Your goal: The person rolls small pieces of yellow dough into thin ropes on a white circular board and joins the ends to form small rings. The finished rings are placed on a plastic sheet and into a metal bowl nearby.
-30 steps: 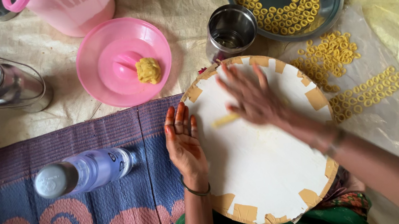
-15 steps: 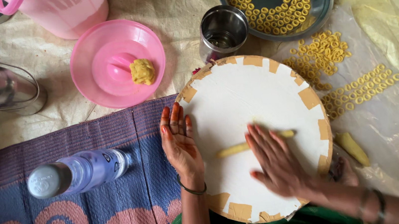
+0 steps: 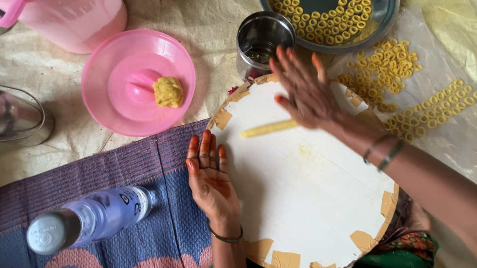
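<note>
2 hands on the round white board [image 3: 310, 185]: right hand [image 3: 306, 93], flat and open, presses a yellow dough strip [image 3: 268, 129] at the board's 12 o'clock; left hand [image 3: 211, 179], open, steadies the 9 o'clock rim. Dough rings [image 3: 421, 110] lie at 2 o'clock.

- We see a dough strip [image 3: 269, 128]: thin yellow rolled rope, lying flat and roughly horizontal on the upper part of the board, its right end hidden under the right hand [image 3: 306, 93], which lies palm down with fingers spread.
- We note the round white board [image 3: 308, 192]: flat disc with tan tape patches around its rim, resting over the lap, surface bare apart from the strip and faint yellow smears.
- Our left hand [image 3: 212, 182] lies flat, palm down, on the board's left edge, fingers together pointing away.
</note>
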